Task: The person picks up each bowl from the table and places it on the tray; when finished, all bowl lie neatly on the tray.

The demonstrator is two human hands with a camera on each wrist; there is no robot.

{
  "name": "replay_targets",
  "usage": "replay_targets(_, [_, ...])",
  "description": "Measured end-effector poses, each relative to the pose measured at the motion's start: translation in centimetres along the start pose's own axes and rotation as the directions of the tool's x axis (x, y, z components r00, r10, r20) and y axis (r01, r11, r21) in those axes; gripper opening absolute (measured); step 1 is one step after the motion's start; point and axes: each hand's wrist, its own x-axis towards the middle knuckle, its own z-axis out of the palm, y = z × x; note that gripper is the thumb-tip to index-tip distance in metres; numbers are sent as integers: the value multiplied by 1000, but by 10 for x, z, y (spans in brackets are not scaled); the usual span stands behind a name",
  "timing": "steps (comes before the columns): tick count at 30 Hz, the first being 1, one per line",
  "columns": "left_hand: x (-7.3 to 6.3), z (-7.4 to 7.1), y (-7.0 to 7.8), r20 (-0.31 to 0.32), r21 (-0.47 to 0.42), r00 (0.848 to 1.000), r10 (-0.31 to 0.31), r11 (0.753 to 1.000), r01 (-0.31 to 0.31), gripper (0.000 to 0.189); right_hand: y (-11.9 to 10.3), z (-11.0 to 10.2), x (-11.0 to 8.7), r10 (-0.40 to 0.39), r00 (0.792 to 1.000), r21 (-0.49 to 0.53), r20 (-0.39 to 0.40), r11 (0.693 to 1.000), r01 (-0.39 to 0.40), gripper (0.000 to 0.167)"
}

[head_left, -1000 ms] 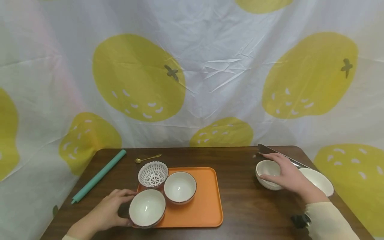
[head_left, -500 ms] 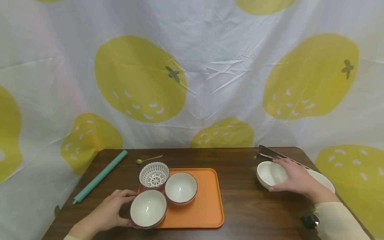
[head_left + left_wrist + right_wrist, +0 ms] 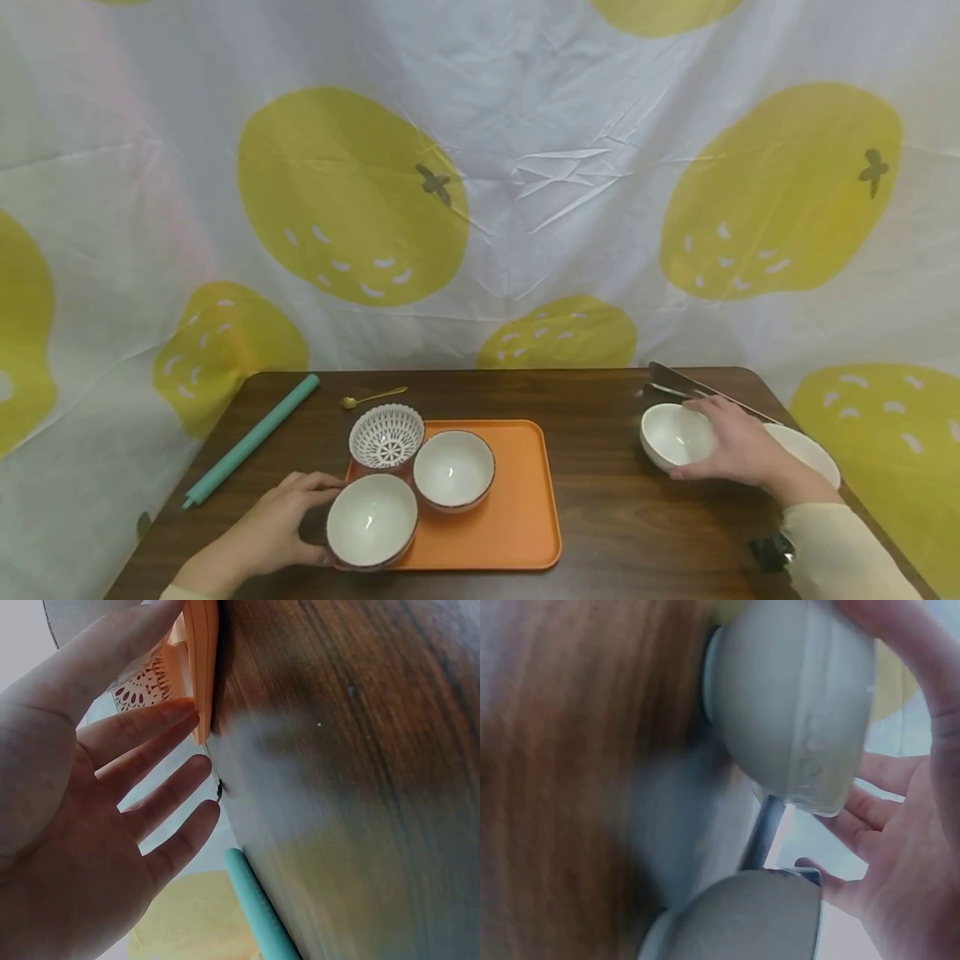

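Observation:
In the head view my left hand is beside the left edge of the orange tray, thumb and fingertips close to a white dark-rimmed bowl. The left wrist view has its fingers loosely extended and spread, some reaching the tray's edge. Another dark-rimmed bowl and a white patterned openwork bowl share the tray. On the right, my right hand holds a small white bowl by its right side, thumb in front, fingers behind. The bowl appears upright; the hand covers part of it.
A second white bowl stands right of my right hand, partly hidden. Behind lie a knife and a thin metal utensil. A teal rolling pin lies at the left, a small gold spoon behind the tray.
My right hand has shifted right, from over the small white bowl to its right side, covering more of the second bowl. The left hand and tray bowls look unchanged.

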Motion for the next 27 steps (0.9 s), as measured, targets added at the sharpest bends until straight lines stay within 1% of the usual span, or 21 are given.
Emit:
replay_targets(5, [1,-1,1,-5,0,1000,4,1000,-4,78,-8,6,0,-18,998,37,-52,999,20,114])
replay_targets(7, [1,-1,1,-6,0,1000,2,1000,-2,78,-15,8,0,-27,997,43,-73,999,30,113])
replay_targets(10, [0,-1,0,-8,-2,1000,5,1000,-5,78,-27,11,0,-35,996,61,-84,997,41,111])
replay_targets(14, [0,0,-1,-15,2,1000,18,1000,-18,76,-46,17,2,-52,996,91,-68,994,58,111])
replay_targets(19, [0,0,-1,-16,4,1000,16,1000,-16,76,-70,27,7,-68,997,174,-19,982,70,112])
replay_targets(23, [0,1,-1,-15,5,1000,13,1000,-13,76,-88,34,15,-74,997,229,-12,970,75,111])
replay_targets(27, [0,1,-2,-17,15,1000,19,1000,-19,77,-105,40,24,-88,996,253,-16,963,89,112])
